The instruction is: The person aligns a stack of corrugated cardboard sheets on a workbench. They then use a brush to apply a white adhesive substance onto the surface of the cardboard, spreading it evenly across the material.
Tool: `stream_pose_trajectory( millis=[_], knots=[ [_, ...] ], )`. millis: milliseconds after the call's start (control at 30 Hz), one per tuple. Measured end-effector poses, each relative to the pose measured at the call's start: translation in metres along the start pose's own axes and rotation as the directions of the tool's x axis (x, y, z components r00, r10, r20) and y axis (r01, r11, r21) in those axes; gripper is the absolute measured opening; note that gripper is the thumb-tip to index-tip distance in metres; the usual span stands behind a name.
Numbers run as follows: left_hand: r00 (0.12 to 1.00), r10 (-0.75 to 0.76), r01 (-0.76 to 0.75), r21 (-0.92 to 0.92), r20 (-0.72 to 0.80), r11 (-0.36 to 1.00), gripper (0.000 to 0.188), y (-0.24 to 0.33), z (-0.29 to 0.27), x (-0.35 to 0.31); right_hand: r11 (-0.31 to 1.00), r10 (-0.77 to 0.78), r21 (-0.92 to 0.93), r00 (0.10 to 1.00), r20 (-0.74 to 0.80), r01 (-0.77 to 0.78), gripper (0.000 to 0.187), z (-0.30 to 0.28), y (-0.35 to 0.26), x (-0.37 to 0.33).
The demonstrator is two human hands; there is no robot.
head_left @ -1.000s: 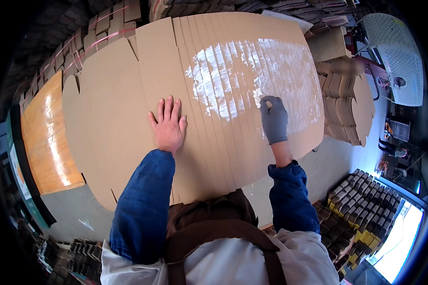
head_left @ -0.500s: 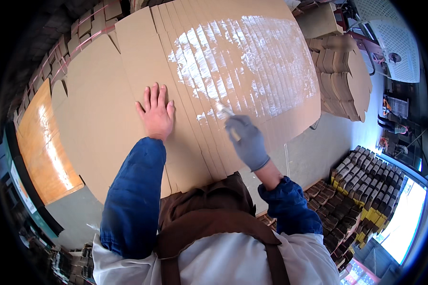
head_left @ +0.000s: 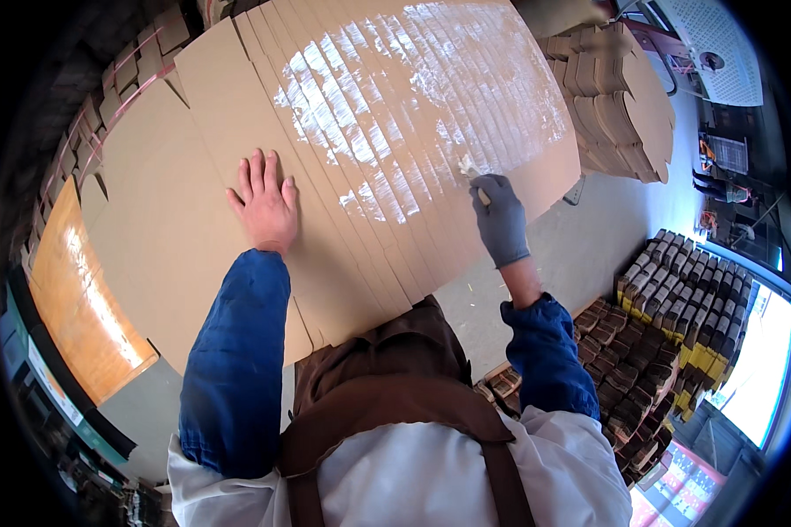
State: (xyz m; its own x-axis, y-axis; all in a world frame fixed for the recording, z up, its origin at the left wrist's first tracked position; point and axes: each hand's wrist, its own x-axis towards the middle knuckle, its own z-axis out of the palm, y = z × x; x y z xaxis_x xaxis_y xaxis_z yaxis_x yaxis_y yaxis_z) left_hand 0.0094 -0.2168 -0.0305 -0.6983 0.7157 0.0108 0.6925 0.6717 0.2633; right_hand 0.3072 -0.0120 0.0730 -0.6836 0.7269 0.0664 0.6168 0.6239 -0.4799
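Overlapping cardboard sheets (head_left: 211,140) lie spread out in front of me, their edges stepped like a fan. White, wet-looking paste (head_left: 325,101) covers the strips on the far right part in streaks. Bare and flat, my left hand (head_left: 268,205) presses on the plain cardboard left of the paste, fingers spread. My right hand (head_left: 501,220), in a grey glove, grips a brush (head_left: 471,167) with a pale handle. The bristle end touches the cardboard at the near right border of the white area and carries white paste.
Stacks of cut cardboard (head_left: 620,97) stand beyond the right edge. Bundled cardboard (head_left: 132,75) tied with pink strapping lines the far left. An orange-brown glossy board (head_left: 83,299) is at the left. Several stacked dark bundles (head_left: 624,360) sit on the floor at right.
My right hand has swept the brush to the right along the near side of the paste. White streaks extend further near the close edge. My left hand stays flat on the cardboard.
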Motion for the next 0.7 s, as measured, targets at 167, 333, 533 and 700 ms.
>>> stream_pose_trajectory(
  millis=[167,333,533,700],
  knots=[
    [1.000,0.001,-0.001,0.027,0.017,1.000,0.055,0.002,0.004,0.001,0.926,-0.352,-0.014,0.876,0.330,0.377,0.034,0.011,-0.075,-0.049],
    [1.000,-0.006,0.005,0.051,0.015,0.999,0.055,-0.004,0.002,0.001,0.998,0.027,-0.057,0.981,0.191,-0.016,0.019,-0.021,-0.016,-0.018],
    [1.000,0.005,-0.005,0.006,-0.010,1.000,0.054,-0.005,0.009,-0.004,0.989,0.018,-0.146,0.989,0.148,0.004,0.016,-0.015,0.007,-0.024],
    [1.000,0.004,-0.004,0.000,-0.024,1.000,0.054,-0.001,0.010,0.003,0.968,-0.183,-0.104,0.925,0.333,0.229,0.018,-0.002,-0.033,-0.043]
  ],
)
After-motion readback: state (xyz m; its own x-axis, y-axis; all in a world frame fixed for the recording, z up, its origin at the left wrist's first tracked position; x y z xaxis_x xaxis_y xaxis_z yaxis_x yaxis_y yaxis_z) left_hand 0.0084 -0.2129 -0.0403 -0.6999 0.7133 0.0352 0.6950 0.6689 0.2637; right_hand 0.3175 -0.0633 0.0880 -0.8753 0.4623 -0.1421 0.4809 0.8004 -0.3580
